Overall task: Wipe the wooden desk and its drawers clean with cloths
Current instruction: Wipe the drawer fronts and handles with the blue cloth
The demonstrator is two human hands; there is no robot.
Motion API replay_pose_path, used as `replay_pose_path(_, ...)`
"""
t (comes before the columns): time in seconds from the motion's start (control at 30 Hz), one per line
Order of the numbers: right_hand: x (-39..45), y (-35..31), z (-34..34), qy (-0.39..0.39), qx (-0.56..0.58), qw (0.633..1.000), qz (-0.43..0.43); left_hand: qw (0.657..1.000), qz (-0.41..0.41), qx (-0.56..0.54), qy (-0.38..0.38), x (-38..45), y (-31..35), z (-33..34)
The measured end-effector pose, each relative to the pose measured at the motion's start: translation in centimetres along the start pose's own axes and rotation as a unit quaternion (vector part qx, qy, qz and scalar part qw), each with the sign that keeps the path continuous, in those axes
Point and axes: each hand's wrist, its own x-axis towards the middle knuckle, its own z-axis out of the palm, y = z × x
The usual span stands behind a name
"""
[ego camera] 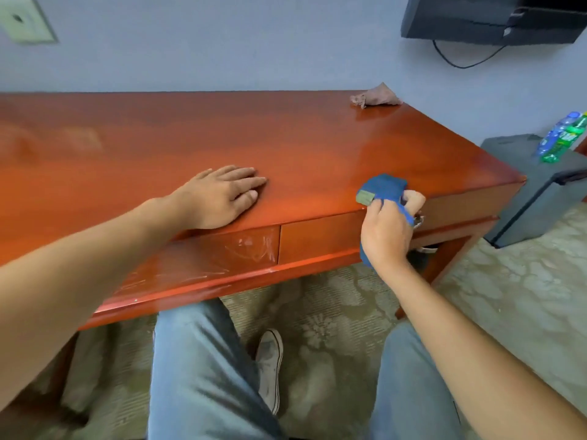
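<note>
A person's right hand [389, 230] clenches a soft, limp blue cloth [386, 187], best bunched in the fist, at the front edge of the wooden desk [190, 131] above 2 drawers [320, 238], while the left hand [222, 193] lies flat, empty.

Desk [190, 138] mid clear; brown cloth [376, 97] far-R corner.

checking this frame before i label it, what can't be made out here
Head view only:
- Right drawer's handle: mostly covered by the right hand and its blue cloth; only a bit of metal shows.
- Desk legs and left end: cut off by the frame and the left arm.
- Bottles at the right edge: labels too blurred to read.
- Dark box on the wall: cropped by the top edge.
</note>
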Motion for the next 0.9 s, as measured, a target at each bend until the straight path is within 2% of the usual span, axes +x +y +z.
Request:
replay_pose_path(0.07, -3.0, -1.6, 1.1, 0.007, 0.091, 0.995, -0.038, 1.000, -0.003, -0.015, 0.005, -0.2, 0.1, 0.7)
replay_pose_path(0.13, -5.2, -3.0, 1.9, 0.001, 0.173, 0.984, -0.034, 1.000, -0.005, -0.015, 0.011, 0.0, 0.2, 0.9)
replay_pose_path(0.23, -7.4, -3.6, 2.1, -0.064, 0.234, 0.970, -0.013, 1.000, -0.010, -0.013, 0.005, 0.1, 0.0, 1.1)
replay_pose_path(0.37, -9.2, -2.1, 1.4, -0.076, 0.122, 0.988, -0.061, 1.000, -0.009, -0.006, 0.006, -0.1, 0.3, 1.1)
replay_pose_path(0.4, -9.2, -1.7, 1.1, -0.067, 0.107, 0.991, -0.042, 1.000, -0.009, -0.005, 0.009, -0.1, 0.3, 1.1)
replay_pose_path(0.53, -7.6, -0.1, 0.1, -0.016, 0.105, 0.984, 0.141, 1.000, -0.014, -0.002, 0.018, -0.1, 0.4, 1.1)
replay_pose_path(0.6, -7.1, 0.0, 0.3, 0.005, 0.139, 0.973, 0.182, 1.000, -0.014, 0.001, 0.024, -0.2, 0.4, 1.2)
replay_pose_path(0.77, -9.5, -1.8, 3.9, -0.005, 0.073, 0.976, 0.207, 0.999, -0.009, -0.001, 0.035, 0.0, 0.5, 1.2)
replay_pose_path(0.9, -14.0, -2.9, 6.4, -0.056, 0.022, 0.989, 0.136, 0.999, -0.008, 0.000, 0.037, -0.1, 0.5, 1.3)
